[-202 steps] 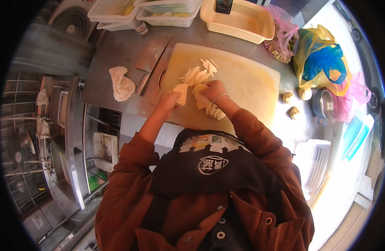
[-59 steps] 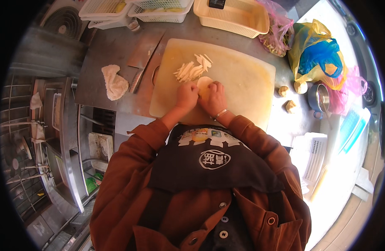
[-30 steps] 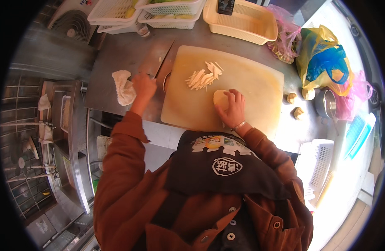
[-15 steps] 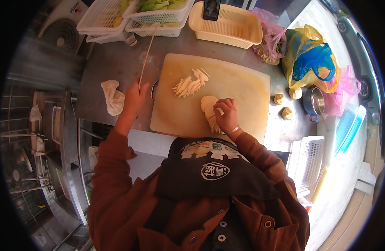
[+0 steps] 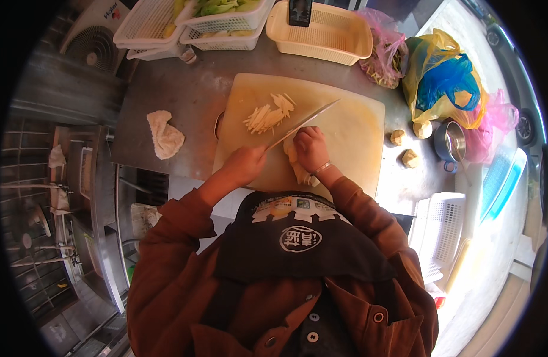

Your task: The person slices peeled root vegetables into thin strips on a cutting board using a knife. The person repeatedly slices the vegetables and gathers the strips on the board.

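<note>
My left hand (image 5: 244, 165) is closed round the handle of a kitchen knife (image 5: 312, 116). Its long blade slants up to the right over the cutting board (image 5: 351, 128), close beside my right hand. With its fingers curled, my right hand (image 5: 311, 150) presses on a row of thin, pale yellow vegetable slices (image 5: 293, 159) and partly hides them. The slices overlap and run toward the board's near edge. Farther off on the board lies a small heap of pale vegetable strips (image 5: 267, 117), left of the blade.
A white cloth (image 5: 164, 135) lies left of the board. White baskets of greens (image 5: 226, 9) and a cream basket (image 5: 321, 50) holding a phone (image 5: 300, 13) stand behind. At right are several peeled, roundish vegetables (image 5: 410, 158), a metal pot (image 5: 449, 143) and plastic bags (image 5: 443, 83).
The knife has swung from upright left of the board to over it, beside my right hand. My right hand has shifted slightly left and come down on the slices.
</note>
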